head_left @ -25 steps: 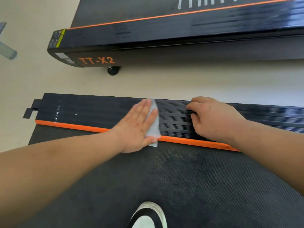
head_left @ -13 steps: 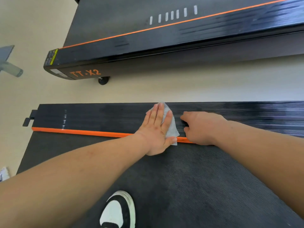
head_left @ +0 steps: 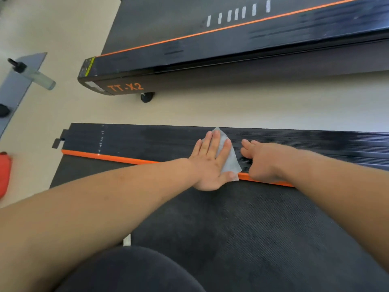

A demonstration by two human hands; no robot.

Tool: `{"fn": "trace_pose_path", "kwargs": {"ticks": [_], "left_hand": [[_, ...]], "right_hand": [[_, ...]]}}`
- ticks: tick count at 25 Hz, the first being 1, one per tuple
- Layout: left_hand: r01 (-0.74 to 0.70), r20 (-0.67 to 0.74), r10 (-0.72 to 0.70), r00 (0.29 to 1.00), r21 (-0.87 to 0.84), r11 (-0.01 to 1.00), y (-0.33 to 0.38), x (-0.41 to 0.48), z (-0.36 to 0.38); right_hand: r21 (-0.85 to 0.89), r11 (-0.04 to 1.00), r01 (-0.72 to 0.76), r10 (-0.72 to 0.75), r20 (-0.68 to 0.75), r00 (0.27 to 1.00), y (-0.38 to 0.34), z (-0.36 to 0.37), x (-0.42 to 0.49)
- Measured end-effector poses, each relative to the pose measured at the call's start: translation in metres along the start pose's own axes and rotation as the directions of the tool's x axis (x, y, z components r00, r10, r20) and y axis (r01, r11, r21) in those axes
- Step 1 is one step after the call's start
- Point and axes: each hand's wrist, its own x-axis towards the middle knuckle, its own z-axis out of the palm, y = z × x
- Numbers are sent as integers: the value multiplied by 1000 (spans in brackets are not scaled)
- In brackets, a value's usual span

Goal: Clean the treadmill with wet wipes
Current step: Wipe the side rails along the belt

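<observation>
– Left hand [head_left: 210, 165] first: how does it lie?
– Flat, fingers straight and together, pressing a wet wipe [head_left: 229, 159] onto the ribbed black side rail [head_left: 136, 140] of the near treadmill. One corner of the wipe pokes out past the fingertips. Another reaches the orange strip [head_left: 109, 157] along the rail's inner edge.
– And the right hand [head_left: 265, 161]?
– Fingers curled, resting on the same rail just right of the wipe and nearly touching it (nothing shows in its grasp). It sits squarely across the rail on that side.
– What surrounds them?
– Below the strip runs the dark belt [head_left: 252, 228], and a dark-clothed knee [head_left: 130, 270] fills the bottom edge. Across a band of pale floor [head_left: 231, 108] lies a second treadmill [head_left: 231, 51], marked "TT-X2", with a small black wheel [head_left: 147, 96] under its end.
– Anything off to the left?
– A grey plate [head_left: 16, 85] with a clear cylinder [head_left: 40, 79] lying across it. Something red [head_left: 4, 173] is cut off by the frame edge, and I cannot tell what it is.
</observation>
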Motion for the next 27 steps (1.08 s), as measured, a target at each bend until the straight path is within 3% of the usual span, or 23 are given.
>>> {"fn": "trace_pose_path", "kwargs": {"ticks": [4, 10, 12, 14, 18, 20, 23, 25, 27], "left_hand": [[-89, -154, 101, 983, 85, 992, -18, 11, 21], [-241, -313, 334, 889, 301, 923, -74, 20, 37], [-254, -342, 357, 869, 311, 916, -109, 18, 46], [-269, -360, 367, 858, 293, 917, -146, 12, 57], [-221, -410, 307, 859, 244, 944, -227, -2, 79], [-190, -430, 254, 866, 186, 964, -277, -14, 93], [-107, -477, 161, 864, 138, 985, -361, -30, 118], [-18, -522, 32, 852, 31, 999, -414, -42, 136], [72, -514, -117, 850, -106, 992, -442, -50, 151]], "right_hand": [[-25, 990, -142, 142, 15, 990, -19, -12, 0], [1, 945, -326, 314, -270, 910, -90, -45, 20], [-44, 943, -331, 283, -420, 862, -109, -45, 41], [19, 976, -215, 199, -465, 863, -136, -42, 62], [189, 977, 98, 6, -487, 873, -206, -40, 111], [160, 979, 128, -28, -517, 856, -238, -46, 142], [42, 998, 41, -13, -531, 847, -277, -67, 174], [-98, 993, 64, -109, -564, 819, -311, -80, 193], [-129, 977, 170, -213, -538, 816, -345, -88, 207]]}}
